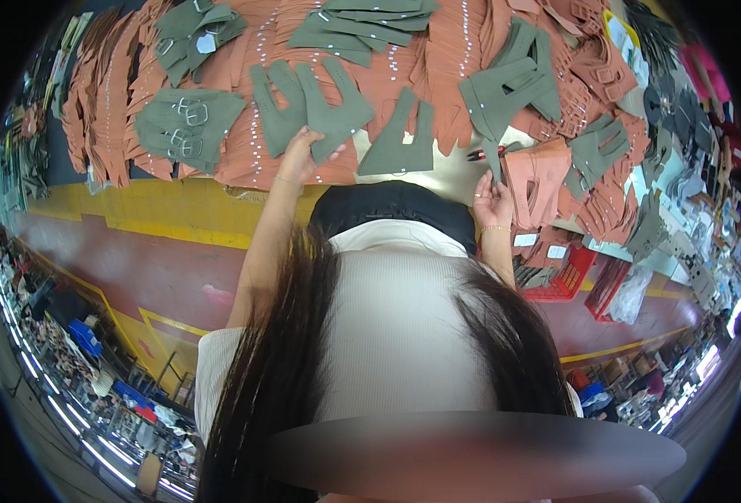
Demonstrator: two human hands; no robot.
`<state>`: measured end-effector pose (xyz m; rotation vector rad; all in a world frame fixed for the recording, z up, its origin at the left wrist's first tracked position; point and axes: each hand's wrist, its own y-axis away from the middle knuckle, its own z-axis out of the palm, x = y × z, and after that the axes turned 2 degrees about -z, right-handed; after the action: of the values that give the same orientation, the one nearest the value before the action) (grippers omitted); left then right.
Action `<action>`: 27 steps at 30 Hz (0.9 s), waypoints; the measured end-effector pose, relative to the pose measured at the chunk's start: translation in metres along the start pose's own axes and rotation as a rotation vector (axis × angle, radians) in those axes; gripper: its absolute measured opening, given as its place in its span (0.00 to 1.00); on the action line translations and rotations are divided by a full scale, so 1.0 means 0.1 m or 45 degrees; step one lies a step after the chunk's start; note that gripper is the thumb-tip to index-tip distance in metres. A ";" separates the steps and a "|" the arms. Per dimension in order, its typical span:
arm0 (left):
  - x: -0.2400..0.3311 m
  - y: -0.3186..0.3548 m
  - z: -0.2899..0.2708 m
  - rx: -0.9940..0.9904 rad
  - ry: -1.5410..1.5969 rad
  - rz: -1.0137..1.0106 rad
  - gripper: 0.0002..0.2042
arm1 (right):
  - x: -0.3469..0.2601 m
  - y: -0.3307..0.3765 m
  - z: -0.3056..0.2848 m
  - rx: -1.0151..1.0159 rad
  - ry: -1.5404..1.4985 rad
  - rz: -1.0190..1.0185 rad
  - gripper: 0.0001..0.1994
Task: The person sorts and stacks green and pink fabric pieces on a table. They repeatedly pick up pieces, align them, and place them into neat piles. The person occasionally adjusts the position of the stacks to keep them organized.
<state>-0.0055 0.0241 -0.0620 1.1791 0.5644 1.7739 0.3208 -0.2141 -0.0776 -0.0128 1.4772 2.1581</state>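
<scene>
My left hand [302, 158] pinches the lower edge of a dark green cut piece [337, 113] with strap-like arms, which lies over the orange pieces. Another green forked piece [280, 105] touches its left side. A separate green forked piece [397, 147] lies between my hands at the table's front edge. At the right, my right hand [494, 201] is palm up, its fingers closed on the hanging tip of a green strap [492, 159]. Larger green pieces [505, 88] lie above that strap. Beside it is a small red-handled tool [476, 155], partly covered.
Rows of overlapping orange pieces [111, 92] cover much of the table. Green pieces with metal buckles [188, 130] lie at the left, with orange buckled straps [588, 71] at the far right. A stack of orange pieces [538, 180] sits near my right hand; a red crate [567, 277] stands below.
</scene>
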 end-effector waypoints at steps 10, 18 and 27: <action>-0.07 0.00 -0.08 -0.119 -0.008 -0.023 0.21 | 0.77 0.95 1.27 -0.978 0.590 0.722 0.05; 0.00 0.04 0.01 0.002 0.106 -0.069 0.33 | 1.90 -0.09 1.30 -0.849 1.532 0.924 0.08; -0.03 -0.12 -0.07 0.057 0.060 -0.082 0.18 | 1.54 -0.15 1.61 -1.081 2.187 1.136 0.14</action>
<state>-0.0057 0.0277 -0.0758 1.1390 0.6656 1.7460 0.2380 -0.0065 -0.0703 -2.3633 0.9070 3.4917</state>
